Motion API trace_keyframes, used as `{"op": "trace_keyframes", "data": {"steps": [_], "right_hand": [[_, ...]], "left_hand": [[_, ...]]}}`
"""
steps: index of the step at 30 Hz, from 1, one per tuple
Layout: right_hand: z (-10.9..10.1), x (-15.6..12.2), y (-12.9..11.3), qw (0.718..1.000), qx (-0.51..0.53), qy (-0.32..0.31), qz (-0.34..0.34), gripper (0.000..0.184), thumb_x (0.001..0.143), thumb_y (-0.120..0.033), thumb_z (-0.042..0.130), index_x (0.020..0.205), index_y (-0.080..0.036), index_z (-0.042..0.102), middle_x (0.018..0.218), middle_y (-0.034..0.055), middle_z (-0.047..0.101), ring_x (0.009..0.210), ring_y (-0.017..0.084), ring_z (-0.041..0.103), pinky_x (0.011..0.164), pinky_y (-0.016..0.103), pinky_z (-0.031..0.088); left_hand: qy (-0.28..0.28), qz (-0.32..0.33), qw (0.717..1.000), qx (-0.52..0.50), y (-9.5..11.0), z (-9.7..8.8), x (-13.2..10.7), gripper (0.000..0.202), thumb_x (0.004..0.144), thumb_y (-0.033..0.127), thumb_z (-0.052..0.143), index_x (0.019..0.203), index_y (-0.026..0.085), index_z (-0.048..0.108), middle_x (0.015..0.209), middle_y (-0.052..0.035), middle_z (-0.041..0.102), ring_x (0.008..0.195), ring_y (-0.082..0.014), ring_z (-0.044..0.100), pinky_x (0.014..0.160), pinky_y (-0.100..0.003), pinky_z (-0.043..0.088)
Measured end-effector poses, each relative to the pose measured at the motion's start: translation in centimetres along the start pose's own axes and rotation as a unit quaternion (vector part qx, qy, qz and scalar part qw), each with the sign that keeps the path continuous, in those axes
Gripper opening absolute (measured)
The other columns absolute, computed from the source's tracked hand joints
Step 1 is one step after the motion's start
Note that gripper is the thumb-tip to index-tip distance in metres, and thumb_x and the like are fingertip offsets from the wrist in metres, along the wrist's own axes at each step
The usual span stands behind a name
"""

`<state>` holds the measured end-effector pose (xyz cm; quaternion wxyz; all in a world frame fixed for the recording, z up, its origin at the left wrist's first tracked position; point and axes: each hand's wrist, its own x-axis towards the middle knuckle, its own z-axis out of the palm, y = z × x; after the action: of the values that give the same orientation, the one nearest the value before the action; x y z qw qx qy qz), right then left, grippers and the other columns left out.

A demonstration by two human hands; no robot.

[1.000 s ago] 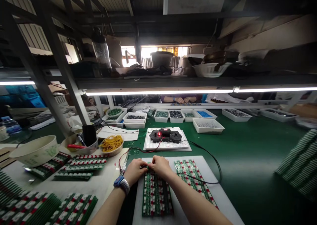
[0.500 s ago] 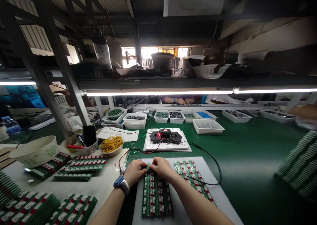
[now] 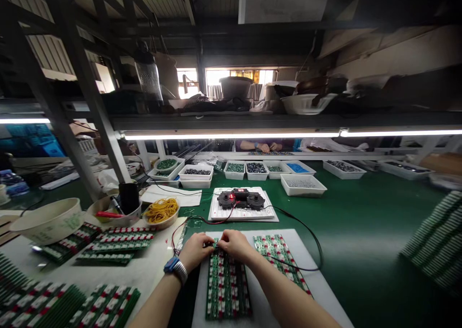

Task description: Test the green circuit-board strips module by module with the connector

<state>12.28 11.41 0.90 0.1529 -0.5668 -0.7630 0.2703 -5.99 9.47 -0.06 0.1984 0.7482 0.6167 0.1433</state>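
Observation:
My left hand (image 3: 195,249) and my right hand (image 3: 234,244) meet at the far end of a green circuit board panel (image 3: 225,289) that lies on a white mat (image 3: 314,282). Both have their fingers curled and pinched together over the panel's top edge; what they pinch is too small to make out. A blue watch is on my left wrist. A red wire and a black wire run from my hands to a black tester (image 3: 241,199) on a white tray (image 3: 245,214). A second green panel (image 3: 279,258) lies right of my right hand.
Stacks of green boards (image 3: 108,244) lie to the left, more at the front left (image 3: 72,309) and far right (image 3: 436,241). A bowl of yellow rubber bands (image 3: 161,210), a white bowl (image 3: 48,220) and several white part bins (image 3: 303,183) stand on the green table. Another person's hands (image 3: 265,147) work across it.
My hands stay at the top of the panel, barely shifting. The view has drifted slightly.

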Motion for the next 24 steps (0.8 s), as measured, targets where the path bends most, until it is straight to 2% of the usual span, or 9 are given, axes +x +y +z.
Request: {"op": "trace_keyframes", "data": {"steps": [6,13,19,24], "right_hand": [[-0.1,0.1,-0.2,1.0,0.008,0.003,0.009,0.013,0.08,-0.023,0.062,0.084,-0.021,0.075,0.089,0.0028,0.077,0.084,0.018,0.066,0.064,0.023,0.035],[0.2,-0.6,0.2,0.998,0.05,0.034,-0.023,0.011,0.08,-0.022,0.065,0.083,-0.022,0.076,0.086,0.0008,0.077,0.083,0.016,0.066,0.069,0.021,0.038],[-0.4,1.1,0.4,0.996,0.072,0.042,-0.021,0.011,0.081,-0.022,0.066,0.082,-0.02,0.076,0.084,0.002,0.076,0.079,0.016,0.065,0.064,0.021,0.038],[0.0,1.7,0.5,0.996,0.07,0.044,-0.015,0.011,0.081,-0.018,0.065,0.082,-0.019,0.076,0.083,0.0025,0.076,0.076,0.015,0.066,0.063,0.02,0.038]], "left_hand": [[0.006,0.008,1.0,0.017,0.5,-0.3,-0.1,0.022,0.079,0.03,0.064,0.097,0.025,0.077,0.094,-0.0032,0.07,0.101,-0.0239,0.056,0.091,-0.03,0.043],[0.086,0.033,0.994,0.055,1.5,-0.1,-1.7,0.023,0.082,0.023,0.063,0.101,0.024,0.076,0.094,-0.0053,0.068,0.101,-0.0247,0.054,0.094,-0.035,0.042],[0.095,0.031,0.995,0.026,1.4,-0.9,-0.2,0.025,0.084,0.026,0.062,0.104,0.023,0.076,0.092,-0.0061,0.068,0.098,-0.0244,0.055,0.091,-0.034,0.044],[0.089,0.027,0.995,0.028,0.9,-0.4,0.7,0.025,0.082,0.025,0.062,0.102,0.022,0.076,0.093,-0.0067,0.068,0.098,-0.025,0.056,0.091,-0.035,0.045]]}}
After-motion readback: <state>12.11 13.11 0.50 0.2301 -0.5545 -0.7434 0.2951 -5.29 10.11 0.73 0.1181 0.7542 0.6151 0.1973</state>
